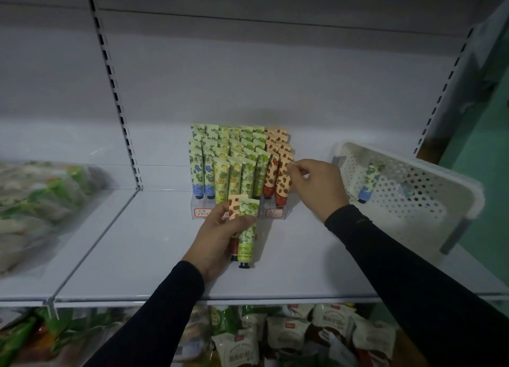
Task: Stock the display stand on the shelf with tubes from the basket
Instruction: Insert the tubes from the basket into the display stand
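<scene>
Left hand (217, 233) grips green tube (247, 234) plus red one; right hand (316, 186) pinches strawberry-print tube (283, 183) in display stand (271, 211).

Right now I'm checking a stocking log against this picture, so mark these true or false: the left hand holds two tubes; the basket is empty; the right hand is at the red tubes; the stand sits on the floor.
1. The left hand holds two tubes: true.
2. The basket is empty: false, a blue tube lies inside.
3. The right hand is at the red tubes: true.
4. The stand sits on the floor: false, it is on the shelf.
</scene>
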Motion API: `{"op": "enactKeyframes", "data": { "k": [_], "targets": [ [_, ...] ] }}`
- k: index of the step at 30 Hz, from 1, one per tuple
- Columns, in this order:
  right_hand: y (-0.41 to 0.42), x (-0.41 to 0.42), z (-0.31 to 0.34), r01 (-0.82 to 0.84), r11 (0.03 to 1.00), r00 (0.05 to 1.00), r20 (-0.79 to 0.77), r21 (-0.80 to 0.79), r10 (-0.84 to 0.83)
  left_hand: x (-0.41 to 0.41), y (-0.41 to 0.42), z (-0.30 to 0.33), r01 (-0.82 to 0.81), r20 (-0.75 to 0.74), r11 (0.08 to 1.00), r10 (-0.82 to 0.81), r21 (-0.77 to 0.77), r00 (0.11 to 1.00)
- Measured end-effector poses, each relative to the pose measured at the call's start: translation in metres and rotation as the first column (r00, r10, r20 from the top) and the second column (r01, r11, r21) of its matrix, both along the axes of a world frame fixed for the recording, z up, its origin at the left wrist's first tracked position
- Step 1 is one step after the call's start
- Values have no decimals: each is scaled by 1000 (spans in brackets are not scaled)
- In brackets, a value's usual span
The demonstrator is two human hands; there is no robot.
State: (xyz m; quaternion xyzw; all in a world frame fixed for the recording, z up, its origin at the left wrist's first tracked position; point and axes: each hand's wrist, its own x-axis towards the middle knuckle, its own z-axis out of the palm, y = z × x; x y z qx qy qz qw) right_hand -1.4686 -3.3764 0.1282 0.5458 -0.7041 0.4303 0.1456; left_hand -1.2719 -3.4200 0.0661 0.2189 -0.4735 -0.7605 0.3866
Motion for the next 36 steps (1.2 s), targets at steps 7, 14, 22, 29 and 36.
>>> {"op": "enactKeyframes", "data": {
  "k": [7,14,22,29,36],
  "targets": [
    [-4,-1,3,2,1000,999,-41,14,-2,0,0,0,6,4,1000,-6,11,1000],
    [-5,-5,5,-23,998,999,-47,64,26,-1,1,0,11,-1,1000,-11,1,1000],
    [-6,0,6,-22,997,999,-47,79,25,0,1,-1,15,-9,1000,-15,-2,1000],
    [-1,3,2,-1,996,1000,3,90,1,0,0,-1,19,-9,1000,-19,-1,1000],
    [7,4,4,10,998,997,76,54,-15,0,0,-1,22,-2,1000,-22,-6,1000]
  ]
}}
